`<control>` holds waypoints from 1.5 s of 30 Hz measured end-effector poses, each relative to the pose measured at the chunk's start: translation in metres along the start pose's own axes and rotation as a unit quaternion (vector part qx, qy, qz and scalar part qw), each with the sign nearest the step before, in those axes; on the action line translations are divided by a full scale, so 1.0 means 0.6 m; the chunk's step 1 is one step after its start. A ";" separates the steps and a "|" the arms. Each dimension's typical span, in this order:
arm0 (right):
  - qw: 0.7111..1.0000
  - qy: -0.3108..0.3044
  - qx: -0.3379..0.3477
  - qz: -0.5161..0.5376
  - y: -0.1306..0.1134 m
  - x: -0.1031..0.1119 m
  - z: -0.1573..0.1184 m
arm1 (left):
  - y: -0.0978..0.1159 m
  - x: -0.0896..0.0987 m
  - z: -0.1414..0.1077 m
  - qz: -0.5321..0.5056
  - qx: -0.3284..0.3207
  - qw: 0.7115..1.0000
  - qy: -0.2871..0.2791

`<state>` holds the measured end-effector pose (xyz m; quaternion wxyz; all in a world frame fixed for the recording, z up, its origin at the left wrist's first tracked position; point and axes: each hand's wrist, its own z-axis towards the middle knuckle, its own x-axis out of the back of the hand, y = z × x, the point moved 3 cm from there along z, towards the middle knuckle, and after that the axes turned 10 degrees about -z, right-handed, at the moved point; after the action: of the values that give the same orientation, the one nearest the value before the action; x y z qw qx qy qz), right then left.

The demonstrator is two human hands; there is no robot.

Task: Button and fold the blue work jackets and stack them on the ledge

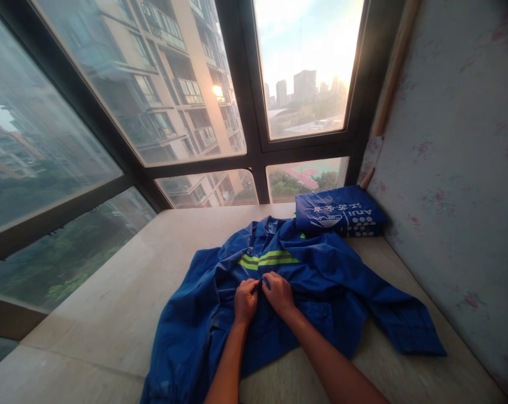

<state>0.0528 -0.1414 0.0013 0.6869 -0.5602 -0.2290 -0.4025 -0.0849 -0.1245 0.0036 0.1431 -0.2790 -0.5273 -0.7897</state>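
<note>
A blue work jacket (308, 275) with yellow-green and grey reflective stripes lies spread on the stone ledge, its collar toward the window. Both of my hands meet at its front opening, just below the stripes. My left hand (247, 297) is closed, pinching the edge of the jacket front. Close beside it, my right hand (278, 292) pinches the other edge, fingers bent. A small fold of blue cloth shows between the fingertips; whether a button is there I cannot make out. One sleeve stretches out to the right, the other comes down at the left.
A folded blue bag (340, 210) with white lettering sits at the back right, touching the jacket near its shoulder. The pale stone ledge (110, 292) runs up to dark-framed windows (256, 112). A flower-patterned wall (456, 196) bounds the right side.
</note>
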 end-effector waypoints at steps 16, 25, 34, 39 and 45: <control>0.978 0.079 -0.112 0.157 0.089 0.100 0.014 | 0.005 0.109 -0.051 0.112 0.019 0.989 0.099; 0.997 0.061 0.017 -0.033 -0.006 0.144 0.006 | 0.073 0.074 -0.009 0.154 -0.041 0.987 0.030; 0.999 -0.018 0.009 -0.039 -0.003 0.021 0.051 | 0.031 -0.016 0.054 0.094 0.048 0.993 0.044; 0.999 0.006 -0.003 0.033 0.036 0.000 0.051 | 0.008 -0.034 0.044 0.070 0.067 0.993 0.061; 0.993 0.022 0.005 0.114 0.047 -0.008 0.052 | -0.009 -0.029 0.057 0.016 0.030 0.999 0.024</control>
<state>0.0774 -0.1090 -0.0104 0.7356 -0.5703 -0.1507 -0.3329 -0.0637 -0.0924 -0.0010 0.1766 -0.2643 -0.5425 -0.7776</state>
